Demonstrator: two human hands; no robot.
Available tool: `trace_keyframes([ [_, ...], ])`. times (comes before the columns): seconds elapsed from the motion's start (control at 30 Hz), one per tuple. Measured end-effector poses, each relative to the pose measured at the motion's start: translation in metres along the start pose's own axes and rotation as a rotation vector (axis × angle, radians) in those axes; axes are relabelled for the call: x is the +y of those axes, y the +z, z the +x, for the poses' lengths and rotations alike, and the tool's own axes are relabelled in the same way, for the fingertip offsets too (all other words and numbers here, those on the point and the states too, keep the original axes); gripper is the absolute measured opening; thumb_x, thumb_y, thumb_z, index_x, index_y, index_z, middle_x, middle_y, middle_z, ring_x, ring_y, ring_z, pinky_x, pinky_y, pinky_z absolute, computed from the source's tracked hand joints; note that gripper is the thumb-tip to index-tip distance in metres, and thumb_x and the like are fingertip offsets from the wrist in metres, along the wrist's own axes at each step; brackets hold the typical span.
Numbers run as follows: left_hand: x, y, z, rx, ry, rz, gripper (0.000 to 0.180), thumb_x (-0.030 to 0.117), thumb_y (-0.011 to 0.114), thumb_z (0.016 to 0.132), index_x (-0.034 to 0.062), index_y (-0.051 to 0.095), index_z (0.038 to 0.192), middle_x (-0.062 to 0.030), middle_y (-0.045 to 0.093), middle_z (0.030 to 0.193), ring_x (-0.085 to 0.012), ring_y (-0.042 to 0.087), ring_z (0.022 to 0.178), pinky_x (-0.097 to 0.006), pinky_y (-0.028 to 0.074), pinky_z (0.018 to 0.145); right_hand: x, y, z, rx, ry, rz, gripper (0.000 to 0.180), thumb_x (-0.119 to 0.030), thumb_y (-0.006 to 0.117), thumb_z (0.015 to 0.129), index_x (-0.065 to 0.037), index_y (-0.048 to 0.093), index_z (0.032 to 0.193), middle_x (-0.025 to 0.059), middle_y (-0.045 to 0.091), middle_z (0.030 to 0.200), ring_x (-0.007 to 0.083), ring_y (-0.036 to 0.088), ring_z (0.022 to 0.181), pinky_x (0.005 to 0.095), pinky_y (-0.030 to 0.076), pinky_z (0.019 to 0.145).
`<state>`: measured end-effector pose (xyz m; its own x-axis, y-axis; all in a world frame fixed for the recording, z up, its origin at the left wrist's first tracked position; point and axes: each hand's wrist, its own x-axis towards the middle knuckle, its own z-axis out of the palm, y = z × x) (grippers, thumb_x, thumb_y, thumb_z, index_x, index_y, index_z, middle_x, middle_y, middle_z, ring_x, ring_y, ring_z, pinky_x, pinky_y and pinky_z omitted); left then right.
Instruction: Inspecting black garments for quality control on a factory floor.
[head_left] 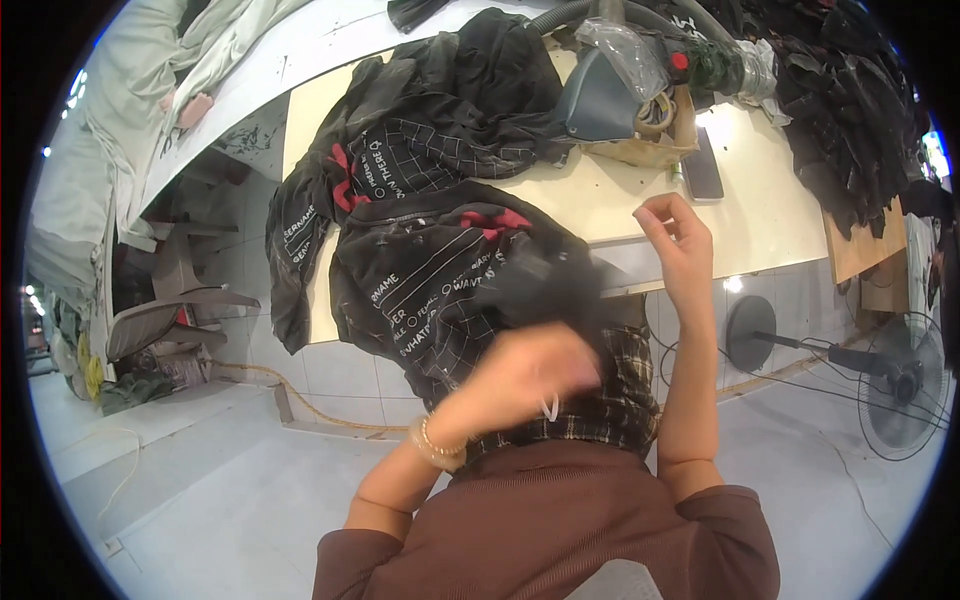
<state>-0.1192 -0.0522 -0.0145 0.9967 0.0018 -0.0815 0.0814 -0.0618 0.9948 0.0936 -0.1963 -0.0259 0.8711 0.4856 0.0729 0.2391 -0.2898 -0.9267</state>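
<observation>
The pale yellow, smooth-surfaced tabletop (595, 207) carries a black garment with white grid printing and red parts (415, 275), spilling over the front edge, and a rumpled heap of similar black cloth (455, 130) behind it. Farther right sit an open tan box (640, 152) and, just beside it, a flat dark rectangular slab (704, 172), possibly a phone.

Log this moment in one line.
left hand: blurred, grip unclear | right hand: raised, empty | black printed garment: hanging over table edge
</observation>
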Motion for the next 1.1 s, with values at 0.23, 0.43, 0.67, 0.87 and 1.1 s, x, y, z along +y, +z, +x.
trace_keyframes([
  [0.23, -0.022, -0.046, 0.014, 0.313, -0.057, 0.208, 0.015, 0.013, 0.071, 0.091, 0.0005, 0.071, 0.100, -0.0077, 0.069, 0.090, -0.0156, 0.065, 0.080, -0.029, 0.052, 0.073, 0.058, -0.020, -0.006, -0.241, 0.241, -0.274, 0.029, -0.026, 0.071, 0.091, 0.002, 0.065, 0.095, 0.0091, 0.068, 0.086, 0.0193, 0.059, 0.077, 0.0334, 0.048, 0.073],
  [0.43, -0.087, -0.120, 0.080, 0.670, -0.129, 0.863, 0.023, 0.018, 0.077, 0.084, 0.0019, 0.068, 0.097, -0.0117, 0.066, 0.096, -0.0288, 0.065, 0.091, -0.040, 0.051, 0.078, 0.087, -0.023, -0.037, -0.283, 0.078, -0.501, 0.026, -0.014, 0.081, 0.075, -0.001, 0.065, 0.092, 0.0135, 0.061, 0.094, 0.0318, 0.057, 0.095, 0.0389, 0.046, 0.087],
  [0.67, -0.094, -0.129, 0.088, 0.587, -0.176, 0.867, 0.026, 0.017, 0.083, 0.074, 0.0017, 0.064, 0.084, -0.0116, 0.062, 0.080, -0.0285, 0.063, 0.079, -0.040, 0.048, 0.070, 0.080, -0.012, -0.037, -0.198, 0.066, -0.406, 0.020, -0.004, 0.074, 0.079, 0.000, 0.058, 0.088, 0.0129, 0.058, 0.084, 0.0286, 0.056, 0.082, 0.0382, 0.047, 0.078],
  [0.87, -0.020, -0.131, 0.071, 0.924, 0.119, 0.478, 0.018, 0.004, 0.076, 0.079, -0.0005, 0.061, 0.087, -0.0062, 0.059, 0.079, -0.0154, 0.055, 0.070, -0.030, 0.045, 0.066, 0.040, -0.047, 0.025, 0.145, -0.159, -0.105, 0.013, 0.003, 0.064, 0.086, 0.000, 0.052, 0.091, 0.0040, 0.055, 0.079, 0.0128, 0.052, 0.079, 0.0281, 0.045, 0.075],
  [1.1, -0.018, -0.085, 0.036, 0.569, -0.125, 0.225, 0.015, 0.009, 0.075, 0.086, -0.0005, 0.065, 0.091, 0.0009, 0.060, 0.074, -0.0066, 0.050, 0.067, -0.024, 0.043, 0.063, 0.046, -0.056, 0.022, 0.086, -0.087, -0.417, 0.013, 0.004, 0.064, 0.084, -0.001, 0.057, 0.094, 0.0094, 0.060, 0.091, 0.0226, 0.058, 0.088, 0.0331, 0.047, 0.082],
])
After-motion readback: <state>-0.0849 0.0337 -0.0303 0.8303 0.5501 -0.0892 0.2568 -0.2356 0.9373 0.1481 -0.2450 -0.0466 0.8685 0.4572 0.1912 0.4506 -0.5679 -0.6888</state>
